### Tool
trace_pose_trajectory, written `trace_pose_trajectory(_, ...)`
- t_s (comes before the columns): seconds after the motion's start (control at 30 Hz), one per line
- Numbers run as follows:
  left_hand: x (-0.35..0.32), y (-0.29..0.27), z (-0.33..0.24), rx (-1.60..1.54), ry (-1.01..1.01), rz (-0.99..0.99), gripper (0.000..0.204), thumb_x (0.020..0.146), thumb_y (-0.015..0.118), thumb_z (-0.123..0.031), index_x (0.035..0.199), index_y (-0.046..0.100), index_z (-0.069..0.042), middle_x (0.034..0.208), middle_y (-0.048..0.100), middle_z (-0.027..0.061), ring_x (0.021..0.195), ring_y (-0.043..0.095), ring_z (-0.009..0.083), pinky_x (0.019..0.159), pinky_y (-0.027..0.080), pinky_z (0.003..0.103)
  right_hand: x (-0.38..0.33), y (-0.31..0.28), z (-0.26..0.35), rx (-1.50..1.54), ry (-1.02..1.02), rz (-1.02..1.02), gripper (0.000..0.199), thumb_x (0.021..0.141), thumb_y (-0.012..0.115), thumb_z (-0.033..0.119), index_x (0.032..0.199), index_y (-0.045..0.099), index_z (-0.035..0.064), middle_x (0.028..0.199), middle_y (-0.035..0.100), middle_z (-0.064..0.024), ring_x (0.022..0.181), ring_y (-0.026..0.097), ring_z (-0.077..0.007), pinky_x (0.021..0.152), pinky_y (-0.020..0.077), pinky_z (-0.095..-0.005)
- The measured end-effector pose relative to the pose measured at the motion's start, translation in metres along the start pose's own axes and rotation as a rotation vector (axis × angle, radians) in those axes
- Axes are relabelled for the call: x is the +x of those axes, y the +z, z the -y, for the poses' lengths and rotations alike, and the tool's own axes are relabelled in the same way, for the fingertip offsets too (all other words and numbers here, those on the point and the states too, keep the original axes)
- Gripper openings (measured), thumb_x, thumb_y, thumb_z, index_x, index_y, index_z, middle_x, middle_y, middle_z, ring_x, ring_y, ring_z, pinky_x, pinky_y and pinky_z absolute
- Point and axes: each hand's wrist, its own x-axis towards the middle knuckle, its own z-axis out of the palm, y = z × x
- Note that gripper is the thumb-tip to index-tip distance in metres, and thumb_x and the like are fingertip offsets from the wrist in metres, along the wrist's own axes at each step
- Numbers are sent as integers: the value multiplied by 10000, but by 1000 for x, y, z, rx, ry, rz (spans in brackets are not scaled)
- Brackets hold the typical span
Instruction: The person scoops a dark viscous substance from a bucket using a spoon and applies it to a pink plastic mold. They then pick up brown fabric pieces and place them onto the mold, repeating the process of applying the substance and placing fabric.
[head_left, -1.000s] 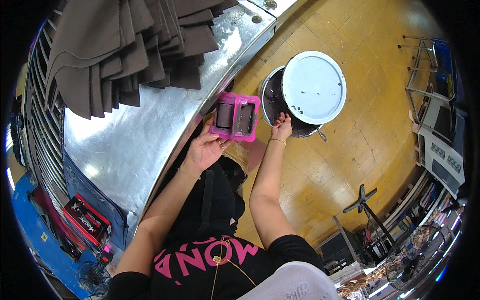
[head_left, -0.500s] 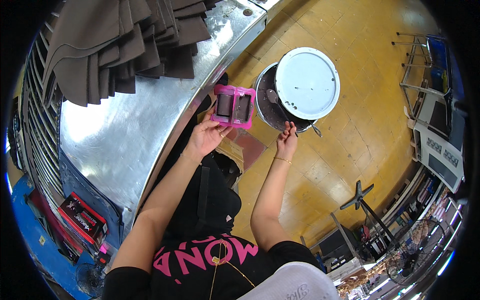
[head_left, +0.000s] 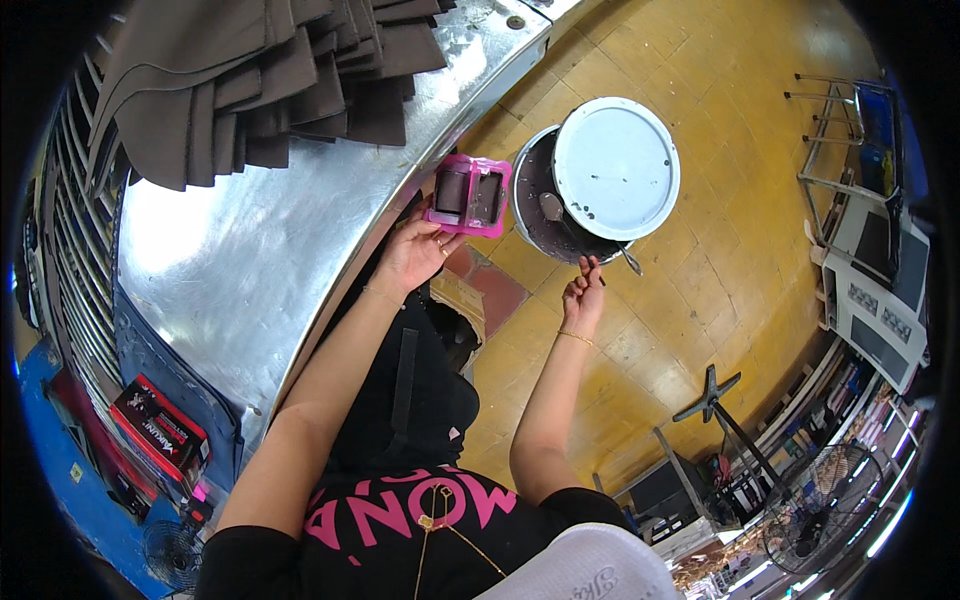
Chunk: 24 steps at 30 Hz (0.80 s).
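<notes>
In my left hand is a pink two-compartment box, held by its near side; dark brown matter shows in both compartments, and the left one seems to have a dark roller. My right hand is closed on the thin dark handle of a spoon. The spoon's bowl, coated in brown, hangs over the opening of a bucket of dark brown liquid. A round white lid covers the bucket's right part. Another metal utensil sticks out at the bucket's near right rim.
On the left stands a metal-topped table with a fanned stack of brown sheets. A red and black box lies near its lower left. Yellow tiled floor surrounds the bucket. A fan stands at lower right.
The pink box has moved slightly away from me with my left hand. My right hand and the spoon have shifted a little toward me and to the right. The view has shifted slightly.
</notes>
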Motion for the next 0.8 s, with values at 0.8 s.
trace_pose_trajectory(0.8, -1, 4, 7, 35, -54, -14, 503, 780, 553, 7, 1251, 513, -164, 1194, 581, 78, 1140, 543, 253, 1060, 381, 459, -1, -108, -30, 294, 16, -182, 295, 1028, 374, 273, 1021, 596, 78, 1029, 670, -97, 473, 447, -40, 360, 358, -143)
